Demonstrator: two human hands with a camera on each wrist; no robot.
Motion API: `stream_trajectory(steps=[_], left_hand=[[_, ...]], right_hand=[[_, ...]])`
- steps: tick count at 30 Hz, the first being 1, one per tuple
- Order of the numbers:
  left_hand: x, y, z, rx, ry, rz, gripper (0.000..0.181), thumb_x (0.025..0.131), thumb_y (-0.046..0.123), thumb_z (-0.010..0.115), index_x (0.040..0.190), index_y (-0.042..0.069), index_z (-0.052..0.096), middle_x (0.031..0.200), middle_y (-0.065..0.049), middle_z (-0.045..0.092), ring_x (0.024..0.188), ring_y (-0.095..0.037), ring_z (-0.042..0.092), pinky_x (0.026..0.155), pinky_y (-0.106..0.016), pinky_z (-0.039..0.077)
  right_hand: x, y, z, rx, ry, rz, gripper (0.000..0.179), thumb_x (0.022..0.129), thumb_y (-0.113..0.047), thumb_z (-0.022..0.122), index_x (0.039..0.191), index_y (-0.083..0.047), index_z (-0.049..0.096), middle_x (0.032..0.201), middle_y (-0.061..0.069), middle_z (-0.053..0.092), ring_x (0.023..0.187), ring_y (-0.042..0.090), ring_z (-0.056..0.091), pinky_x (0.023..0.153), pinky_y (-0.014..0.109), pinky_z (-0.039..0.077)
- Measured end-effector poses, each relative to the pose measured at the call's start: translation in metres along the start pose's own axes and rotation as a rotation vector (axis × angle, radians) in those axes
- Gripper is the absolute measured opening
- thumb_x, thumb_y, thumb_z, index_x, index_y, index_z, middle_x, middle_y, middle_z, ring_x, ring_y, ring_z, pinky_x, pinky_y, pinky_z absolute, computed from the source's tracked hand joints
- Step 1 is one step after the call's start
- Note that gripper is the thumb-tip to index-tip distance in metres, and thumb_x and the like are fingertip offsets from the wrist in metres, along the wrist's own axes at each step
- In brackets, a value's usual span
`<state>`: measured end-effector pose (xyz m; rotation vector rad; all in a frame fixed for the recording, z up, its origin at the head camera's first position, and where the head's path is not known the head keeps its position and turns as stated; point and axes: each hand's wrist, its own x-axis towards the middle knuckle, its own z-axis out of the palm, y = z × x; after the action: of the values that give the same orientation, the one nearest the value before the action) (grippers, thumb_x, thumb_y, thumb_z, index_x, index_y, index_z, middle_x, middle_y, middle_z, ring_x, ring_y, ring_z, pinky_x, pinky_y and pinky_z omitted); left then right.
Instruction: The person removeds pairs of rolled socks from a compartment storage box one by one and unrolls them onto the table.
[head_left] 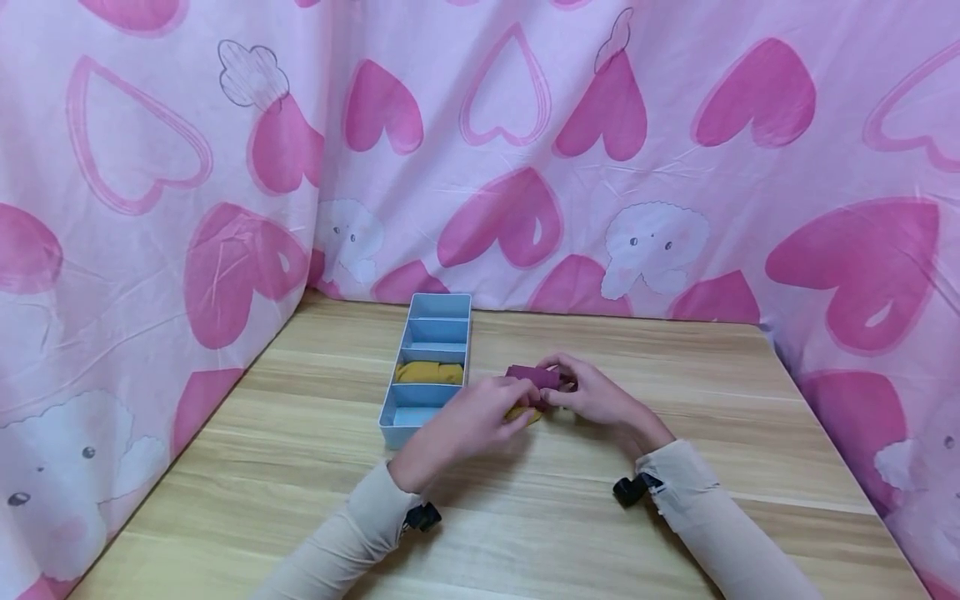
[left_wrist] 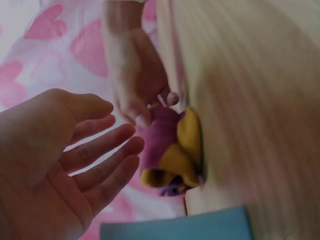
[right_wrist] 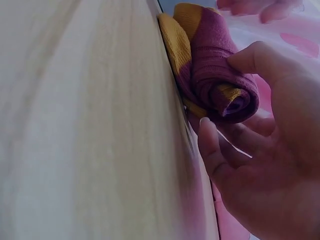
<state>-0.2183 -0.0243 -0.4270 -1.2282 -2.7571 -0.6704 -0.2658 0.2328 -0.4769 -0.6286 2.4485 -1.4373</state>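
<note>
A rolled pair of maroon and mustard socks (head_left: 534, 377) lies on the wooden table, right of the drawer organizer. My right hand (head_left: 596, 400) grips one end of the roll. In the right wrist view its thumb (right_wrist: 255, 60) presses on the maroon side while the other fingers reach round beneath; the coiled layers face this camera. A mustard flap sticks out along the table side. My left hand (left_wrist: 60, 160) is held beside the roll with loosely spread fingers, a small gap showing between them and the socks.
The pale blue organizer (head_left: 397, 437) has several compartments in a row. A mustard rolled sock (head_left: 429, 372) sits in one of them. Pink heart-print curtains (head_left: 495, 208) hang behind the table (head_left: 675, 517) and along its sides.
</note>
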Motion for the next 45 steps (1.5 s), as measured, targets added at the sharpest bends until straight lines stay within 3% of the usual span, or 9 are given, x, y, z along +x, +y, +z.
stream_trajectory(steps=[4, 10, 19, 23, 27, 30, 34, 41, 45], left_hand=[[-0.001, 0.001, 0.01, 0.072, -0.027, 0.041, 0.02, 0.106, 0.024, 0.072, 0.123, 0.014, 0.07, 0.112, -0.001, 0.075, 0.093, -0.011, 0.066, 0.091, -0.027, 0.062], [0.0, 0.005, 0.021, 0.184, -0.005, 0.106, 0.013, 0.109, 0.021, 0.065, 0.116, 0.012, 0.072, 0.106, -0.001, 0.072, 0.09, -0.012, 0.065, 0.081, -0.027, 0.062], [0.007, 0.014, 0.034, 0.28, -0.126, 0.01, 0.025, 0.111, 0.018, 0.058, 0.132, 0.008, 0.068, 0.123, -0.007, 0.074, 0.105, -0.016, 0.071, 0.094, -0.03, 0.063], [0.005, 0.012, 0.038, 0.275, -0.13, -0.013, 0.034, 0.111, 0.016, 0.057, 0.142, 0.005, 0.063, 0.132, -0.01, 0.07, 0.119, -0.022, 0.068, 0.104, -0.033, 0.06], [0.005, 0.011, 0.04, 0.229, -0.113, -0.024, 0.04, 0.11, 0.019, 0.059, 0.147, 0.002, 0.06, 0.136, -0.012, 0.066, 0.124, -0.021, 0.066, 0.109, -0.032, 0.058], [0.004, 0.011, 0.042, 0.254, -0.13, -0.022, 0.04, 0.11, 0.021, 0.06, 0.146, 0.003, 0.062, 0.138, -0.012, 0.064, 0.124, -0.021, 0.062, 0.109, -0.032, 0.058], [0.002, 0.012, 0.043, 0.326, -0.156, -0.024, 0.043, 0.111, 0.027, 0.058, 0.149, 0.006, 0.061, 0.148, -0.012, 0.059, 0.132, -0.027, 0.055, 0.114, -0.037, 0.054], [0.0, 0.012, 0.043, 0.347, -0.139, -0.005, 0.044, 0.112, 0.025, 0.054, 0.152, 0.007, 0.056, 0.146, -0.011, 0.06, 0.132, -0.027, 0.059, 0.113, -0.036, 0.055], [0.0, 0.013, 0.043, 0.385, -0.147, 0.01, 0.044, 0.113, 0.027, 0.052, 0.154, 0.009, 0.055, 0.148, -0.009, 0.061, 0.128, -0.025, 0.06, 0.112, -0.035, 0.055]], right_hand=[[0.0, 0.0, -0.002, 0.014, 0.009, -0.003, 0.051, 0.104, -0.019, 0.074, 0.149, -0.012, 0.052, 0.132, 0.016, 0.066, 0.103, 0.025, 0.07, 0.079, 0.032, 0.058], [0.001, 0.0, -0.006, -0.111, 0.058, -0.046, 0.035, 0.105, -0.023, 0.073, 0.139, -0.02, 0.065, 0.12, 0.011, 0.074, 0.103, 0.023, 0.07, 0.09, 0.037, 0.057], [0.001, 0.001, -0.005, -0.136, 0.063, -0.014, 0.036, 0.108, -0.029, 0.069, 0.142, -0.016, 0.067, 0.13, 0.012, 0.072, 0.107, 0.023, 0.07, 0.09, 0.035, 0.057], [0.0, -0.001, -0.007, -0.066, 0.07, 0.015, 0.047, 0.109, -0.025, 0.067, 0.154, -0.023, 0.054, 0.142, 0.014, 0.063, 0.105, 0.028, 0.073, 0.074, 0.038, 0.06], [0.002, -0.003, -0.009, -0.035, 0.077, -0.009, 0.036, 0.109, -0.018, 0.066, 0.143, -0.028, 0.059, 0.143, 0.011, 0.063, 0.101, 0.031, 0.075, 0.067, 0.042, 0.062], [0.002, -0.002, -0.01, -0.086, 0.087, -0.051, 0.023, 0.109, -0.018, 0.066, 0.131, -0.025, 0.069, 0.14, 0.007, 0.069, 0.11, 0.029, 0.075, 0.084, 0.044, 0.064], [0.003, 0.001, -0.011, -0.126, 0.094, -0.085, 0.024, 0.109, -0.023, 0.068, 0.132, -0.021, 0.071, 0.137, 0.005, 0.072, 0.124, 0.028, 0.071, 0.103, 0.047, 0.059], [0.006, 0.003, -0.01, -0.136, 0.084, -0.088, 0.034, 0.101, -0.026, 0.079, 0.134, -0.02, 0.072, 0.137, 0.003, 0.071, 0.128, 0.027, 0.067, 0.098, 0.041, 0.062], [0.006, 0.004, -0.009, -0.133, 0.093, -0.089, 0.04, 0.103, -0.021, 0.076, 0.142, -0.013, 0.067, 0.144, 0.013, 0.067, 0.127, 0.033, 0.069, 0.1, 0.043, 0.062]])
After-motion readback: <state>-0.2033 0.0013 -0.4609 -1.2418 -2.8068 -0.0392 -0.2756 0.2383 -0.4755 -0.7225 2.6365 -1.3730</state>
